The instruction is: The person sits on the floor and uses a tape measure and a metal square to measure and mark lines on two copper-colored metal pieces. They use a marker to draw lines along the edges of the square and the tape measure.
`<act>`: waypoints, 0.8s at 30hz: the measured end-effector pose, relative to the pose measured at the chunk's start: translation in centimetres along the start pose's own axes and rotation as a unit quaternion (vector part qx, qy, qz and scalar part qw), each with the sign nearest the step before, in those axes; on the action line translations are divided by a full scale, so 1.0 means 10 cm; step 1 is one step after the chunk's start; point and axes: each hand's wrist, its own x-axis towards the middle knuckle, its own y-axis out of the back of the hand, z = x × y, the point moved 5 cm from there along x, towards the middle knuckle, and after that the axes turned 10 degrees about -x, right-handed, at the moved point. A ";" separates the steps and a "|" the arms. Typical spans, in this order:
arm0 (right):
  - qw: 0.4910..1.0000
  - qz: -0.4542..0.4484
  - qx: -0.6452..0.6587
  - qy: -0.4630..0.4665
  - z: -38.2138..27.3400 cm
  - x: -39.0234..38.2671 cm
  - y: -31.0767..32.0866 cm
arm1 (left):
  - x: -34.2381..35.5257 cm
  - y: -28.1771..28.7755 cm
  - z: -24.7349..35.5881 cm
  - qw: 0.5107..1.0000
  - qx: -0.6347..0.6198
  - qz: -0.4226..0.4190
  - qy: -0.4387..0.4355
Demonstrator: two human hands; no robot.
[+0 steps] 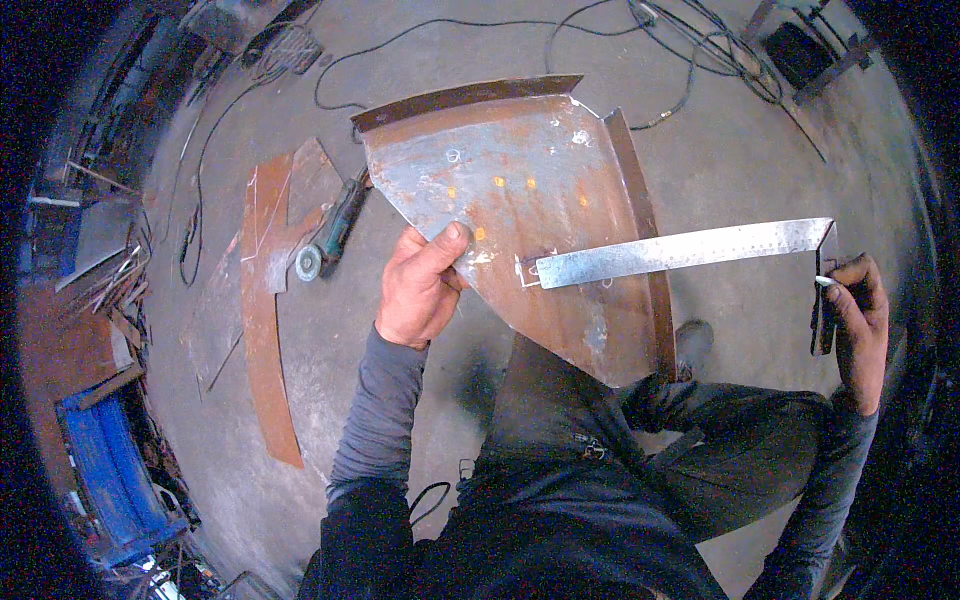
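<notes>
My left hand grips the lower-left edge of a rusty steel plate, thumb on its face. The plate has raised flanges along its top and right sides, yellow dots and white scribbles. A steel square lies across it, the long ruled blade ending beside a white marked outline. My right hand holds the square by its short dark arm, out past the plate's right flange, with a small white stick between thumb and finger.
An angle grinder lies on the concrete floor beside cut steel pieces. Cables curl across the back. Scrap metal and a blue metal bin are at the left; a dark metal stand is back right. My bent leg is below the plate.
</notes>
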 end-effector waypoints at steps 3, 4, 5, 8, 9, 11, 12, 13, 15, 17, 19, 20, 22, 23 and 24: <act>1.000 -0.007 0.016 -0.023 -0.04 0.00 -0.01 | -0.02 0.02 -0.01 1.000 -0.008 0.010 0.006; 1.000 -0.007 0.013 -0.027 -0.05 0.00 -0.01 | -0.03 0.03 -0.01 1.000 -0.011 0.012 0.007; 0.999 -0.008 0.011 -0.030 -0.07 0.00 0.00 | -0.04 0.03 0.00 1.000 -0.013 0.014 0.008; 0.998 -0.042 0.023 -0.051 -0.09 -0.01 0.00 | -0.07 0.02 0.02 1.000 -0.002 0.011 0.010; 0.998 -0.036 0.021 -0.040 -0.10 -0.01 0.00 | -0.07 0.01 0.02 1.000 -0.003 0.009 0.007; 0.999 -0.027 0.016 -0.023 -0.11 -0.01 -0.02 | -0.07 -0.03 0.04 1.000 -0.004 0.005 0.001; 1.000 -0.023 0.011 -0.017 -0.11 0.00 -0.01 | -0.07 0.00 0.02 1.000 0.003 0.017 0.001; 1.000 -0.023 0.004 -0.017 -0.11 0.00 0.00 | -0.07 0.05 0.01 1.000 0.011 0.029 0.002; 0.999 -0.019 0.005 -0.045 -0.08 0.00 -0.01 | -0.08 0.08 0.03 0.998 0.030 0.050 -0.014; 0.995 -0.011 0.013 -0.100 -0.14 -0.06 -0.03 | -0.13 0.09 0.13 0.996 0.046 0.066 -0.049; 0.997 0.063 0.019 -0.040 0.09 -0.05 -0.01 | -0.15 0.28 0.26 0.993 0.064 0.070 -0.066; 0.995 0.099 0.026 -0.009 0.17 -0.04 -0.01 | -0.18 0.37 0.38 0.991 0.076 0.073 -0.077; 0.994 0.066 0.030 -0.076 0.19 -0.06 -0.02 | -0.21 0.59 0.54 0.979 0.132 0.133 -0.085; 0.994 0.081 0.026 -0.071 0.28 -0.06 -0.03 | -0.19 0.69 0.56 0.973 0.161 0.139 -0.085; 0.992 0.102 0.018 -0.066 0.34 -0.08 0.00 | -0.17 0.76 0.60 0.965 0.212 0.139 -0.071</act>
